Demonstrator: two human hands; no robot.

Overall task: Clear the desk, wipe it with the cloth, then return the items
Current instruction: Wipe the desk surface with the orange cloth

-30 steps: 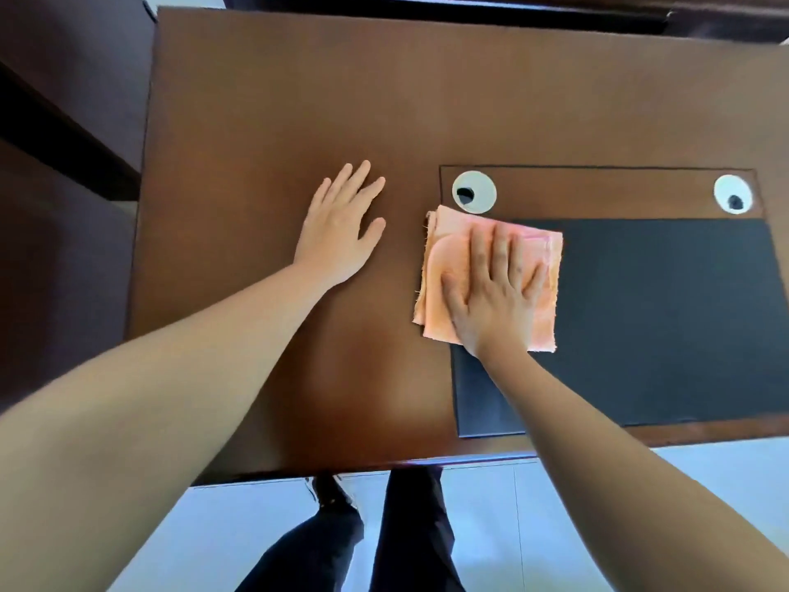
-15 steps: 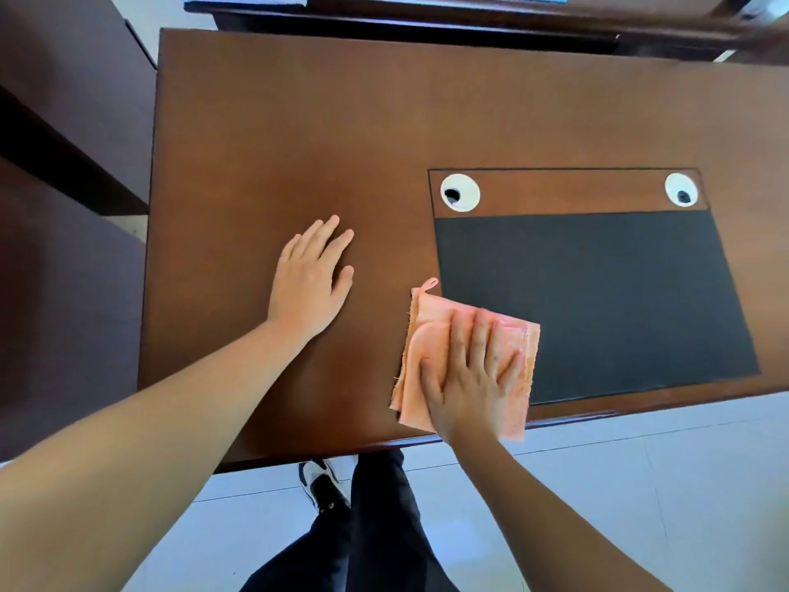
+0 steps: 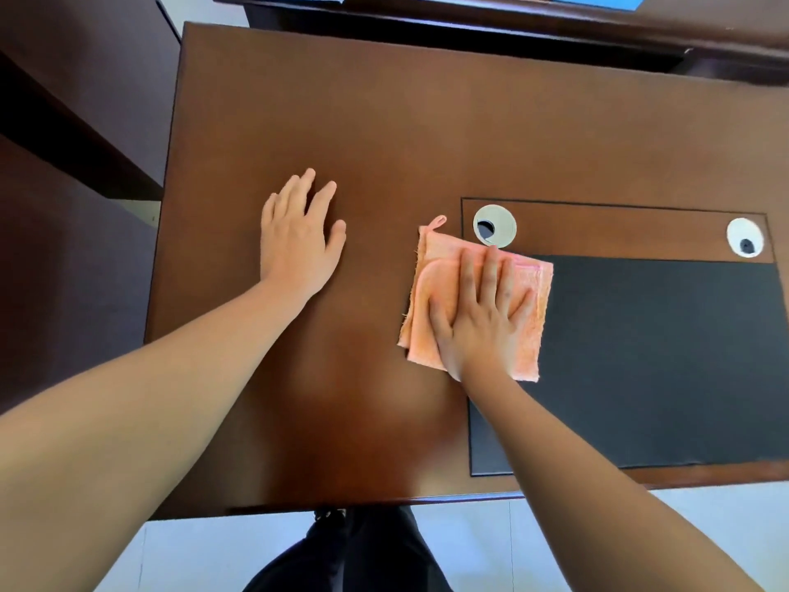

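With the left hand (image 3: 299, 245) flat on the desk (image 3: 384, 121) and the right hand (image 3: 482, 318) pressing the cloth (image 3: 435, 288) flat, its loose folds could bunch against the dark mat (image 3: 661, 356) edge

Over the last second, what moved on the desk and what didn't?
The right hand, flat on the orange cloth, slid it toward the desk's near edge, then back up to just below the left grommet, straddling the black mat's left edge. Nothing gripped or released. The left hand stayed flat on the wood.
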